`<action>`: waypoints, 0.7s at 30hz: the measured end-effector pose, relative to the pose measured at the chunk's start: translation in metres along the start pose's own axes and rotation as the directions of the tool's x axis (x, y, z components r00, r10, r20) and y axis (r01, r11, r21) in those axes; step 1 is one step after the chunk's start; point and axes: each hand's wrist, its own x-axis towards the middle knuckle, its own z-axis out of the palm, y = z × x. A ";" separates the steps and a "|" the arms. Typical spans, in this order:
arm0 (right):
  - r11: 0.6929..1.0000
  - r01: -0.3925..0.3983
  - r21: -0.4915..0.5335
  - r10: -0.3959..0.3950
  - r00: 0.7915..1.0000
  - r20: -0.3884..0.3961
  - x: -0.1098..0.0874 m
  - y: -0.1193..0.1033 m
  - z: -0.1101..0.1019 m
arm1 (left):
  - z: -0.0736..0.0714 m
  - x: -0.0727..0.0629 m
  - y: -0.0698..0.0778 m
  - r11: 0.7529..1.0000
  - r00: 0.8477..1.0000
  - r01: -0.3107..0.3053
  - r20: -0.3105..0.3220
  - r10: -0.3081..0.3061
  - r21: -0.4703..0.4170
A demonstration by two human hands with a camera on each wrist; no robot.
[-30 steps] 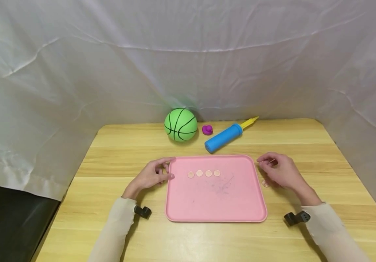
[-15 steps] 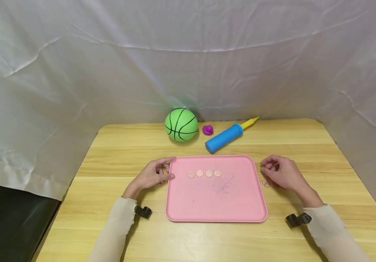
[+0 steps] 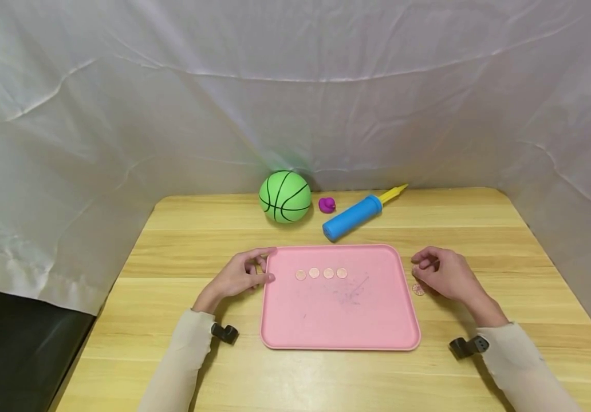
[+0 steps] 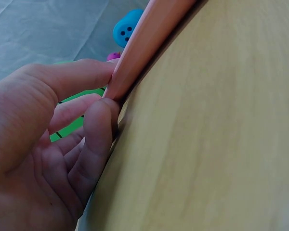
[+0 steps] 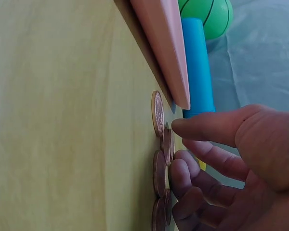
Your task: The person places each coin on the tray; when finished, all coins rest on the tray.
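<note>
My left hand (image 3: 239, 273) pinches the left rim of a pink tray (image 4: 144, 48), its thumb on the top edge and a bent finger against the outer side. Inside the tray (image 3: 337, 326), several copper coins (image 3: 328, 273) lie in a short row. Just past the tray's right rim, my right hand (image 3: 445, 273) is low over more coins on the table. The right wrist view shows a loose coin (image 5: 158, 114) near the thumb tip and several others clustered by the bent fingertips (image 5: 179, 173). Thumb and fingers are apart there, and the fingers partly hide the cluster.
Behind the tray stand a green ball (image 3: 285, 197) with black lines, a small purple rubber duck (image 3: 327, 205) and a blue hand pump (image 3: 352, 217) with a yellow nozzle. Grey fabric (image 3: 326, 114) hangs around the table's (image 3: 316, 380) back and sides.
My right hand has shifted slightly right, away from the tray's rim, and its thumb and index finger have come a little closer together. The left hand and tray have stayed put.
</note>
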 end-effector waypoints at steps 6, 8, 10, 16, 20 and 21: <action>1.000 -0.009 0.004 0.009 1.000 0.003 0.001 0.001 0.000 | 0.000 0.000 0.000 1.000 1.000 0.001 0.000 -0.001 -0.006; 1.000 -0.008 0.007 0.008 1.000 0.004 0.001 0.001 -0.001 | 0.000 0.000 0.000 1.000 1.000 0.004 -0.002 -0.004 -0.005; 1.000 -0.003 0.007 0.003 1.000 0.002 0.001 0.001 -0.001 | 0.000 0.000 0.000 1.000 1.000 0.004 -0.001 -0.004 -0.004; 1.000 0.008 -0.003 -0.008 1.000 -0.008 0.001 0.001 -0.004 | 0.001 0.000 0.002 1.000 1.000 0.010 -0.002 -0.010 -0.008; 1.000 0.005 0.000 -0.005 1.000 -0.005 0.002 0.000 -0.004 | 0.000 0.000 0.001 1.000 1.000 0.010 -0.003 -0.010 -0.005; 1.000 0.005 0.001 -0.005 1.000 -0.006 0.003 0.000 -0.004 | 0.000 0.000 0.001 1.000 1.000 0.009 -0.003 -0.009 -0.003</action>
